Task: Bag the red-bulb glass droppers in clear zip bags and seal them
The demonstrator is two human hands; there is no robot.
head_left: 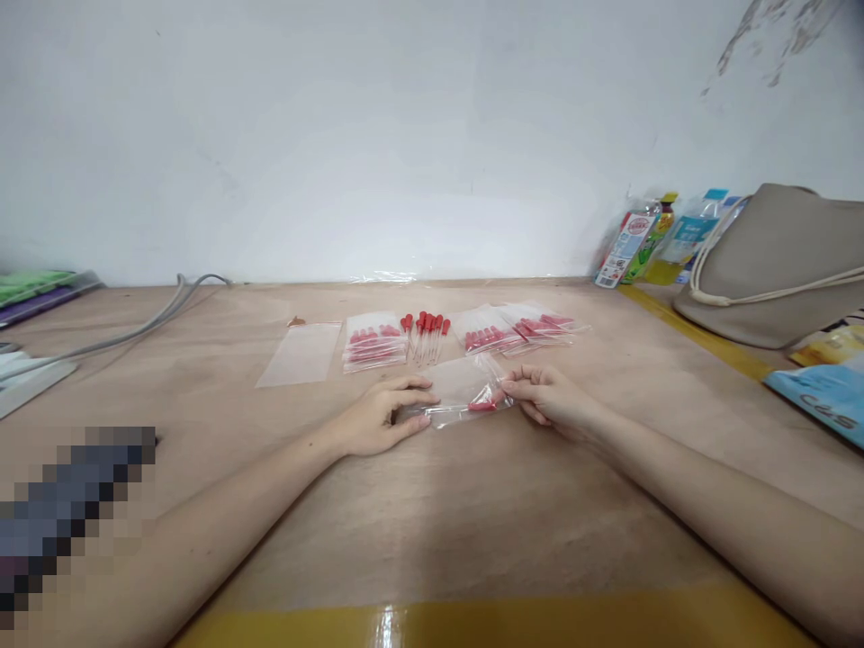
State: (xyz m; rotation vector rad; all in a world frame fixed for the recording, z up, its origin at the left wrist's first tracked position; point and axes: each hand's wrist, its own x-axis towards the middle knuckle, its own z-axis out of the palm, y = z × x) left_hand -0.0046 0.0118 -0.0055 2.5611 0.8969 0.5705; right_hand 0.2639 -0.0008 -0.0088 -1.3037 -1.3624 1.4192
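My left hand (388,414) is spread loosely, its thumb and fingertips resting on the near left part of a clear bag (454,380). My right hand (557,396) has thumb and fingers brought together in a pinch at the bag's right end. The bag lies between my two hands, with a red piece (481,406) showing inside, close to my right fingertips.

Just beyond the bag, a small bunch of red-topped droppers (429,326) lies on the table (445,513). Ahead of my left hand is a pile of filled bags (375,355) with red ends showing, and left of that a flat whitish sheet (302,353). Ahead of my right hand, more bags with red ends (523,327) overlap in a fan.

Farther out to the left of my left hand runs a grey cable (155,317). Well off to my right hand's right stand bottles (685,236), a beige bag (783,265) and a blue packet (820,400).
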